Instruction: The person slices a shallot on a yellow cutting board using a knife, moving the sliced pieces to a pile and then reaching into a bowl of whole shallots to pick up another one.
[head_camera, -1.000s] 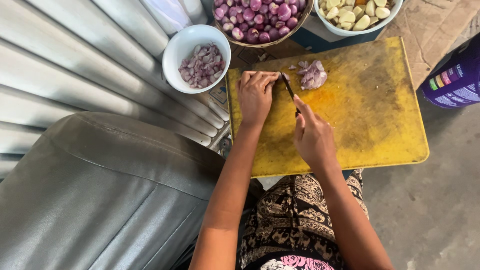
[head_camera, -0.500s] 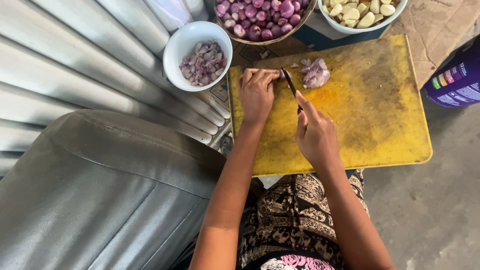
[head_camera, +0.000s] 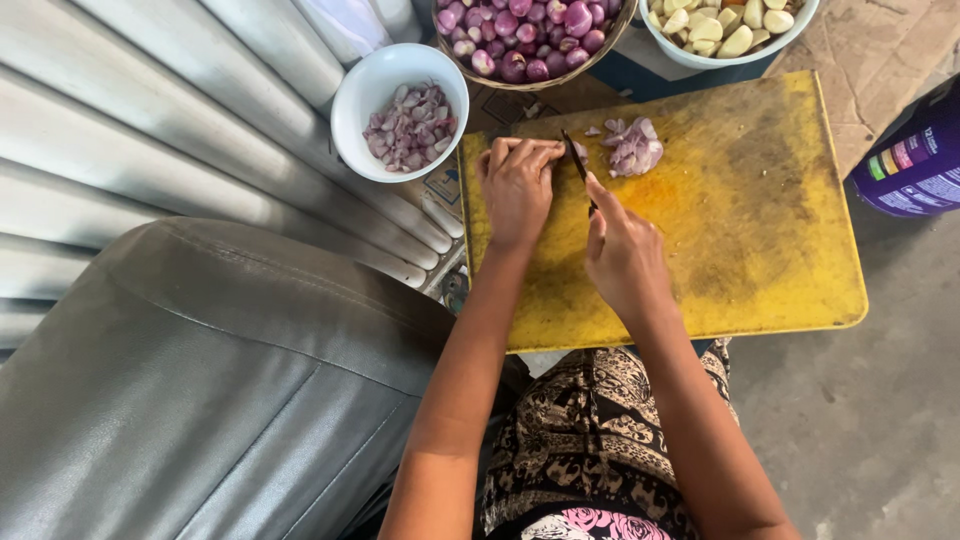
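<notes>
A yellow cutting board fills the middle of your view. Above it sit a basket of whole shallots, a white bowl of chopped shallot and a bowl of peeled garlic. Your right hand is closed around a small dark knife. Your left hand, fingers curled, pins a shallot piece beside the cut pile. Tuck those fingertips back and let the blade ride against your knuckles.
</notes>
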